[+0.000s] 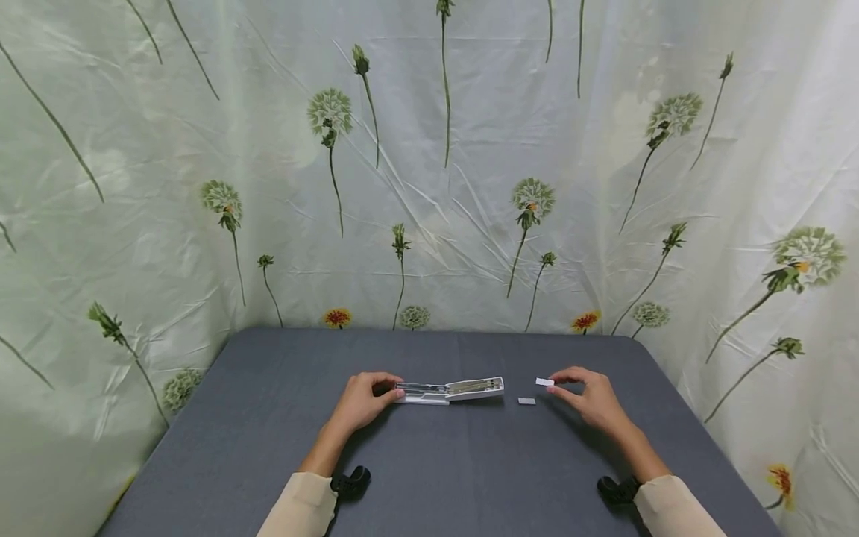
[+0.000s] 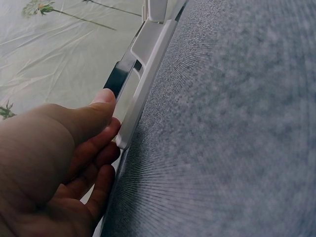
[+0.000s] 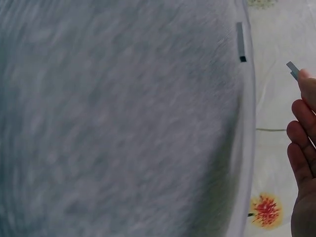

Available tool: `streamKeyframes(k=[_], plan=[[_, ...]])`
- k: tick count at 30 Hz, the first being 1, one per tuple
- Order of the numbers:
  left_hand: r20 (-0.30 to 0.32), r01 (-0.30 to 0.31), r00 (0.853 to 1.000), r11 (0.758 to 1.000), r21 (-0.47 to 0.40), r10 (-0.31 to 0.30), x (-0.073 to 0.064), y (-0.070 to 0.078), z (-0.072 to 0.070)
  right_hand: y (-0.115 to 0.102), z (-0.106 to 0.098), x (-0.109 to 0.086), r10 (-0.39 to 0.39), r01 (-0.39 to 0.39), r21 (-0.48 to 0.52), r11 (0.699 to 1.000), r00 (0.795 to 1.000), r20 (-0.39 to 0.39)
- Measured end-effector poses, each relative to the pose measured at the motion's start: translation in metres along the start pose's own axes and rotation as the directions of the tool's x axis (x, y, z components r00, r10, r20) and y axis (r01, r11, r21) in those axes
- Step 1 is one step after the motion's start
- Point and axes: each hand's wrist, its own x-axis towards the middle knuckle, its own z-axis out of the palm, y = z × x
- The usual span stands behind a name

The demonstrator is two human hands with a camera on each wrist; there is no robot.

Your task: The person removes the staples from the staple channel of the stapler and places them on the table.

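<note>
A white stapler (image 1: pixel 429 400) lies opened out on the table, its top cover (image 1: pixel 476 387) swung over to the right with the metal inside showing. At its left end, my left hand (image 1: pixel 362 403) grips it between thumb and fingers. The left wrist view shows the thumb on the dark end (image 2: pixel 116 78) of the stapler's metal part, with the fingertips by the white base (image 2: pixel 143 94). My right hand (image 1: pixel 593 397) pinches a short strip of staples (image 1: pixel 544 382) above the table, right of the stapler. Another staple strip (image 1: pixel 526 401) lies on the cloth just below it.
A dark grey cloth covers the table (image 1: pixel 416 477). Behind it and along both sides hangs a pale curtain (image 1: pixel 470 119) with dandelion prints. Black wrist straps (image 1: pixel 351 483) sit at both cuffs.
</note>
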Motion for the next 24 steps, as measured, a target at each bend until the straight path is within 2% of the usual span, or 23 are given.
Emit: streamKeyframes(k=[12,24], plan=[[0.0,0.004,1.0,1.0,-0.007,-0.004,0.001,0.001,0.0,0.017,0.0,-0.005,0.002,0.0,-0.049,0.999,0.999,0.051],[0.006,0.004,1.0,1.0,-0.007,-0.004,0.001,0.001,-0.001,0.023,0.002,-0.013,0.01,-0.007,-0.037,0.999,0.995,0.095]])
